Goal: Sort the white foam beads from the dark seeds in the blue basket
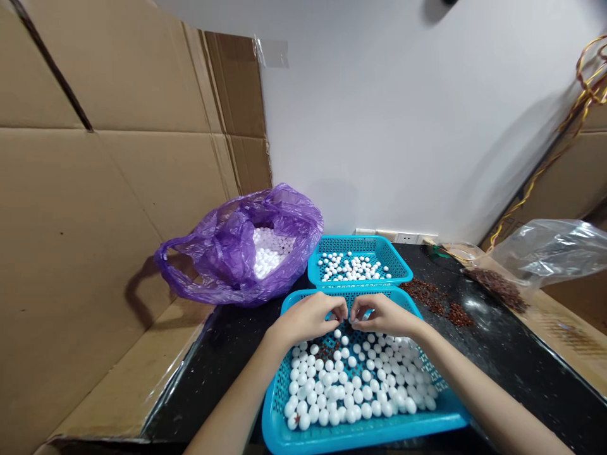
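Note:
Over the far part of the near blue plastic basket (365, 437), my left hand (313, 317) and my right hand (383, 315) face each other, fingertips close together. Both are closed in a pinch; whatever lies between the fingers is too small and hidden to make out. Below them, many white balls (348, 401) cover the basket's floor. Small reddish-brown pieces (327, 351) lie among the balls, under my left hand. One brown star-like piece (297, 418) rests on balls at the near left corner.
Behind stands a second blue basket (406, 273) with white balls. A purple plastic bag (222, 253) of white balls leans at the left, by a cardboard wall (118, 208). Brown piles (427, 296) lie on the black tabletop (512, 379), and a clear bag (554, 249) sits at right.

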Available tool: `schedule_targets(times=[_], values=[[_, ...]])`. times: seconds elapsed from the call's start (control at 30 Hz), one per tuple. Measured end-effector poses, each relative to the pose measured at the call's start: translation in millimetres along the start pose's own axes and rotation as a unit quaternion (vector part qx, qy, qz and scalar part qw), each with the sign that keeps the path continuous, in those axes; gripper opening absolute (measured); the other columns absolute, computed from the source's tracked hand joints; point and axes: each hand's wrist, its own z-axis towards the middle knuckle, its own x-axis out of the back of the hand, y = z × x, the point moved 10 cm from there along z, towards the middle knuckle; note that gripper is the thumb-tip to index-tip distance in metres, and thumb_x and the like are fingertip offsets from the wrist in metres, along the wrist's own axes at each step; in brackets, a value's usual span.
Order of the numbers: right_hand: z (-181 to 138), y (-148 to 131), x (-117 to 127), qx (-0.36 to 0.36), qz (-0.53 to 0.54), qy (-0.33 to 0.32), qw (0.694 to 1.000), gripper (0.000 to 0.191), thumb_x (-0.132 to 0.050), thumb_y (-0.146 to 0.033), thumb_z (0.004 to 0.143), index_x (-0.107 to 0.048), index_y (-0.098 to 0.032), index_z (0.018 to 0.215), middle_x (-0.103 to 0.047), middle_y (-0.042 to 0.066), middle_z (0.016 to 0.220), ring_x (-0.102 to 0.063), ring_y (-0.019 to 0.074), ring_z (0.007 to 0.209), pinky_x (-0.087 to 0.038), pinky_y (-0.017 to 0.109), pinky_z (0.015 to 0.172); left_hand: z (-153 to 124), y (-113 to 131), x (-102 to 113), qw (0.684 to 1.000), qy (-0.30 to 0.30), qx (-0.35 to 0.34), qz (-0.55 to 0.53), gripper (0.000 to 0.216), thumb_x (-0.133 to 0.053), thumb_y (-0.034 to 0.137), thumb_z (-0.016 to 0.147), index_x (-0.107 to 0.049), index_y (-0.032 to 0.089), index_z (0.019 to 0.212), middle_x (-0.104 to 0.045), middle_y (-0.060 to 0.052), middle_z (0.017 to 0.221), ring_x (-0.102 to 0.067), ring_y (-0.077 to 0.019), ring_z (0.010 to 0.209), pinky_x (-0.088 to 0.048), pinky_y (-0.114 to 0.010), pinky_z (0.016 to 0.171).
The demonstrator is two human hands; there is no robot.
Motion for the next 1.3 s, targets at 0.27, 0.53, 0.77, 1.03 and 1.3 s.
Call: schedule_targets(times=[0.27,0.53,0.77,1.03,1.3], values=[[-1,0,1,0.000,0.013,0.004,1.000,0.004,-0.063,-0.017,0.075,-0.064,-0.019,0.079,-0.067,0.002,0.081,-0.062,0.0174,0.077,-0.049,0.027,0.066,2,4,4,1.000,0.016,-0.013,0.001,0.020,-0.056,0.010,0.080,-0.065,0.022,0.093,-0.071,0.002,0.093,-0.064,-0.0161,0.087,-0.043,-0.021,0.074],[1,2,2,0.013,0.070,0.012,0.997,0.012,-0.067,-0.020,0.076,-0.062,-0.020,0.087,-0.066,0.003,0.087,-0.063,0.0178,0.082,-0.050,0.031,0.074,3,9,18,0.997,0.069,-0.019,-0.012,0.020,-0.058,0.005,0.079,-0.070,0.019,0.087,-0.072,-0.001,0.088,-0.065,-0.0159,0.083,-0.046,-0.022,0.075],[0,-2,9,0.027,0.143,0.038,0.989,0.027,-0.069,-0.018,0.075,-0.052,-0.022,0.095,-0.061,0.001,0.092,-0.061,0.0149,0.084,-0.051,0.030,0.076,2,8,31,0.989,0.137,-0.034,-0.051,0.015,-0.060,0.010,0.080,-0.072,0.019,0.083,-0.066,-0.004,0.100,-0.063,-0.0156,0.089,-0.048,-0.024,0.080],[1,-5,9,0.025,0.200,0.035,0.979,0.026,-0.069,-0.019,0.076,-0.051,-0.022,0.094,-0.060,0.002,0.092,-0.062,0.0133,0.078,-0.052,0.029,0.071,1,-2,37,0.979,0.171,-0.009,-0.108,0.013,-0.061,0.012,0.080,-0.072,0.019,0.083,-0.072,-0.002,0.084,-0.067,-0.0162,0.081,-0.050,-0.024,0.075],[0,-14,9,0.033,0.232,0.041,0.971,0.026,-0.071,-0.029,0.075,-0.051,-0.021,0.089,-0.057,0.000,0.088,-0.063,0.0136,0.079,-0.053,0.030,0.074,0,-2,38,0.962,0.185,0.027,-0.200,0.015,-0.062,0.019,0.078,-0.062,0.016,0.093,-0.070,-0.001,0.087,-0.069,-0.0154,0.080,-0.056,-0.024,0.074]])
